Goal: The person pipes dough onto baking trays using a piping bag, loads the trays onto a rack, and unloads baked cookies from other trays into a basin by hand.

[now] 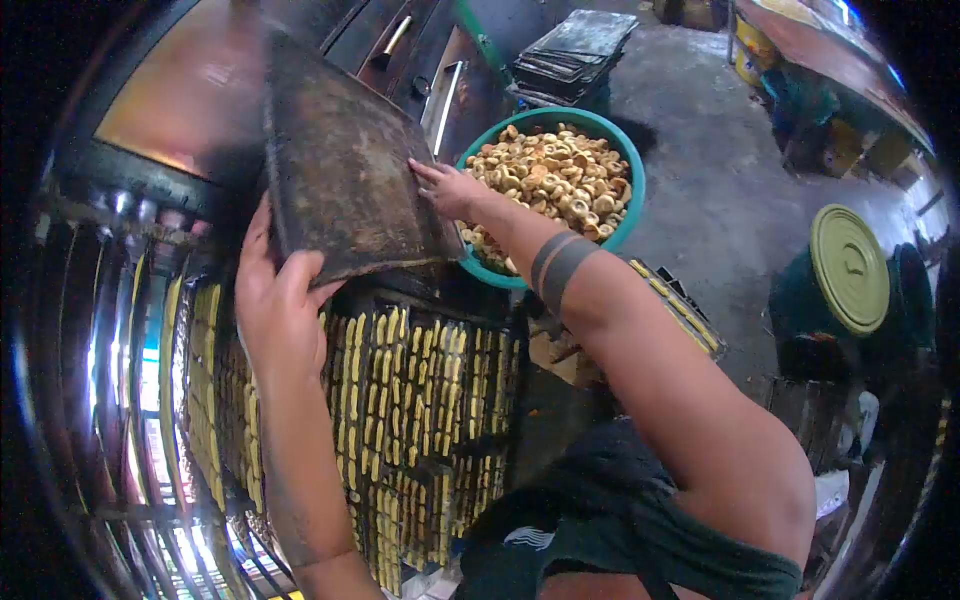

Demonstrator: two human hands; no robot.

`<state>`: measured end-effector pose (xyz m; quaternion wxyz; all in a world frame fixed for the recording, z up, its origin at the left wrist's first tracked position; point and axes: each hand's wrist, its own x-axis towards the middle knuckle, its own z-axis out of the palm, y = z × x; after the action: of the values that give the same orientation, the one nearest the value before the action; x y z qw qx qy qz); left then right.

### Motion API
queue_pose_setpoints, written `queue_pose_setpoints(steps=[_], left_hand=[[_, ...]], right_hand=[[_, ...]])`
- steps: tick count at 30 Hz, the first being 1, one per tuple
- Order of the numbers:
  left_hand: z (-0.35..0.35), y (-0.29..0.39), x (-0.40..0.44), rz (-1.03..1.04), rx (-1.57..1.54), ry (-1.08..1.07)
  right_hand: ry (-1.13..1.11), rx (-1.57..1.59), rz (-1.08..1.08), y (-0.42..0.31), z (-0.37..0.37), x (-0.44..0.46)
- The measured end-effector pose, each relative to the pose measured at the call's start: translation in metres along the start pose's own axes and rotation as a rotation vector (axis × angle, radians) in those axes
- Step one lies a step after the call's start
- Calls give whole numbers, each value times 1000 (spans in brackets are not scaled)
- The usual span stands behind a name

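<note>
A dark, stained baking tray is held up at a tilt between my two hands. My left hand grips its lower left corner, the thumb on the face and the fingers around the side. At the tray's right edge is my right hand, its fingertips lying over the rim and the rest of its grip partly hidden. No food shows on the tray's visible face. Just beyond my right forearm stands a green tub heaped with small round baked biscuits. Below my hands, several dark trays carry rows of yellow dough strips.
A stack of flat trays stands behind the tub. Dark metal doors with handles are at upper left. At right is a bin with a yellow-green lid, and a table stands farther back. Another strip-filled tray sits beyond my right arm.
</note>
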<state>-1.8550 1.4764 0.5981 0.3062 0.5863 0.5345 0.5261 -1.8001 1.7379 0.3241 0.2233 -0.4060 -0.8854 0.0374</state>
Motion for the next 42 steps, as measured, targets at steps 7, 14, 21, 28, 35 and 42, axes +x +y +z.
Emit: queue_pose_setpoints(steps=[7,14,21,28,35,42], left_hand=[[-79,-24,-167,-39,-568,127],[-87,-162,-286,-751,-977,-145],[-81,-303,-182,-736,-669,-730],[-56,-430,-115,-384,247,-1348],[-135,-455,-256,-344,546,-1293],[-156,-359,-371,-94,949,-1679]], right_hand=[[170,1665,499,-58,-86,-253],[534,2379,591,-193,-67,-655],[1231,1825,1236,-366,-110,-587],[1649,1379,1479,-337,-48,-561],[2164,1493,1600,-308,25,-814],[2290,1090,2112,-282,95,-971]])
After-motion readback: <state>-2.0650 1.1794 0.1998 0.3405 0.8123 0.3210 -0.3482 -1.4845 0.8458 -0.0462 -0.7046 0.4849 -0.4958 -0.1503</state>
